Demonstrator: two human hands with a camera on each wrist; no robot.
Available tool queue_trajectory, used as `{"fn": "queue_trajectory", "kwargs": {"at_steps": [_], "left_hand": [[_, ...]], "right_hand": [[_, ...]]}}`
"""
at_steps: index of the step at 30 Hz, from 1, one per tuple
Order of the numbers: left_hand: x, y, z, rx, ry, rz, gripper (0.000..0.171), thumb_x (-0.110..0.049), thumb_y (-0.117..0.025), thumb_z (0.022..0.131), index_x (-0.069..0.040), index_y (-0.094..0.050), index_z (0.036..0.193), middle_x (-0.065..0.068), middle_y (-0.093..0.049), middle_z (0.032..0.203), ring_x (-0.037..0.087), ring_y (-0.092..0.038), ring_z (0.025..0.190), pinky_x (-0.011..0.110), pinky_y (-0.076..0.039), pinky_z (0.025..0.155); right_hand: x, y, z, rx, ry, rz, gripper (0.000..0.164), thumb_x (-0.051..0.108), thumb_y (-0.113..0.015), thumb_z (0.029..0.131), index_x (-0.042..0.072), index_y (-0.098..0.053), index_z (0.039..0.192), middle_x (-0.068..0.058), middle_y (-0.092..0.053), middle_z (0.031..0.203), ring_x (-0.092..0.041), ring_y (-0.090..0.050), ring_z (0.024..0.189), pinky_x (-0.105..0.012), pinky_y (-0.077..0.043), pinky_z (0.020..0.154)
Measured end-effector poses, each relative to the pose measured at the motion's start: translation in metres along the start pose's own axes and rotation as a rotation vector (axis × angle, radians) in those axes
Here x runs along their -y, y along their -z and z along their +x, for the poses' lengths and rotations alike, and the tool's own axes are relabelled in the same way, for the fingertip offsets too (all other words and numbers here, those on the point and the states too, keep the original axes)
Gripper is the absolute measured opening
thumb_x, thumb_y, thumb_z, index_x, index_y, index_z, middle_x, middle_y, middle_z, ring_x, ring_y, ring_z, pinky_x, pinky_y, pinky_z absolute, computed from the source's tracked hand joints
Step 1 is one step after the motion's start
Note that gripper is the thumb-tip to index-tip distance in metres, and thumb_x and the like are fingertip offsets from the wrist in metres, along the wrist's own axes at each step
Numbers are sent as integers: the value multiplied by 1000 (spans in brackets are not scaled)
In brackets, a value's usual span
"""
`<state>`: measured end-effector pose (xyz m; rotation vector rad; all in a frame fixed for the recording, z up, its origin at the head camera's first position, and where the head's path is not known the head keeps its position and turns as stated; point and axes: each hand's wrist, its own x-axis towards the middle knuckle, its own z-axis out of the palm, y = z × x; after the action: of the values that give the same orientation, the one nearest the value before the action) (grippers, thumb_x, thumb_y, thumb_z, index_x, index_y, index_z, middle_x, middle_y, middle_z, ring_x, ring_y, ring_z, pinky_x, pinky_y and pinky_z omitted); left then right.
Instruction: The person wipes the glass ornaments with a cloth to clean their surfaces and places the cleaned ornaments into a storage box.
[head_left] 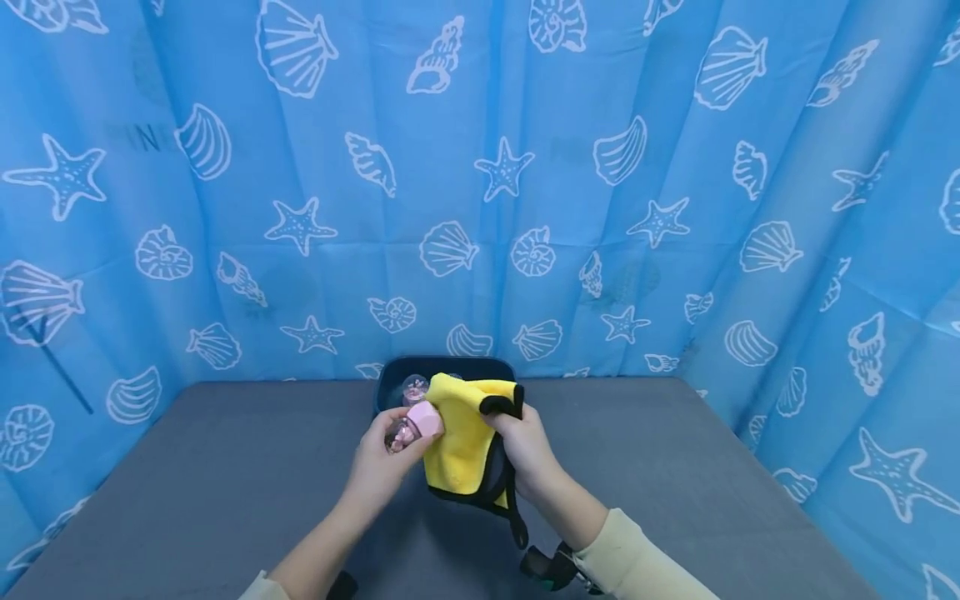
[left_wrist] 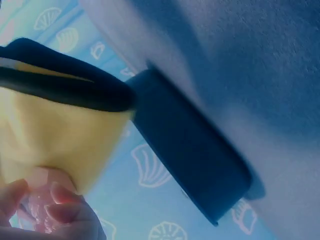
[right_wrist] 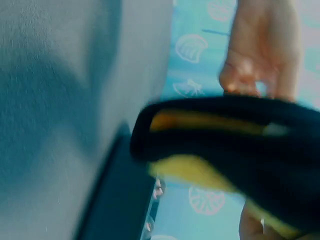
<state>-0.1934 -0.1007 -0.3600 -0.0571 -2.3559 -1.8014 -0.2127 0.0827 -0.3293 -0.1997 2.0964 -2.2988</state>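
In the head view my left hand (head_left: pixel 372 462) grips a small clear jar with a pink lid (head_left: pixel 424 418) and pink bits inside. The jar is tilted, its lid against a yellow cloth (head_left: pixel 459 442) with black edging. My right hand (head_left: pixel 532 457) pinches the cloth by its upper right corner, thumb over the dark border. Much of that hand is hidden behind the fabric. The left wrist view shows fingertips (left_wrist: pixel 62 212) round the jar, with the cloth just beyond the lid. Blurred dark edging (right_wrist: pixel 210 135) covers the middle of the right wrist view.
Behind the hands a dark blue bin (head_left: pixel 450 361) stands at the far edge of the grey table (head_left: pixel 262 467). Another clear jar (head_left: pixel 415 387) with pink contents is inside it. A blue curtain (head_left: pixel 465 200) with white shell prints hangs behind and along the sides.
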Motion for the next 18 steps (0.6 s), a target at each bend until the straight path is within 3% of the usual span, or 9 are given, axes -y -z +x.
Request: {"fn": "queue_trajectory", "kwargs": {"at_steps": [5,10,14,18], "left_hand": [[1,3,2,-5,-15,-14,53,-12,-74,86,-2,-46,130,18,-52,127,31,-55,107,42,-52,88],[0,-2,5,11,-83,40,54,4,-75,80,-3,-52,128,17,-55,126,32,-57,108,42,-53,85],[-2,-7,5,34,-108,116,53,-1,-77,81,-1,-52,127,18,-54,125,31,-57,105,43,-54,84],[-3,-6,2,77,-91,57,53,-16,-68,91,2,-42,134,21,-47,130,32,-54,107,46,-51,90]], "right_hand": [[2,9,5,-60,-31,32,22,7,-54,95,-5,-55,114,-10,-58,98,-18,-59,85,-33,-48,77],[-6,5,1,20,-80,16,28,9,-52,96,-7,-50,118,-13,-61,104,-19,-63,88,-35,-51,79],[-11,2,-3,51,-62,7,30,8,-50,96,-9,-49,121,-16,-63,107,-20,-65,89,-36,-53,80],[-11,1,-6,48,-31,0,29,7,-50,96,-9,-50,121,-16,-62,109,-20,-63,91,-36,-52,82]]}}
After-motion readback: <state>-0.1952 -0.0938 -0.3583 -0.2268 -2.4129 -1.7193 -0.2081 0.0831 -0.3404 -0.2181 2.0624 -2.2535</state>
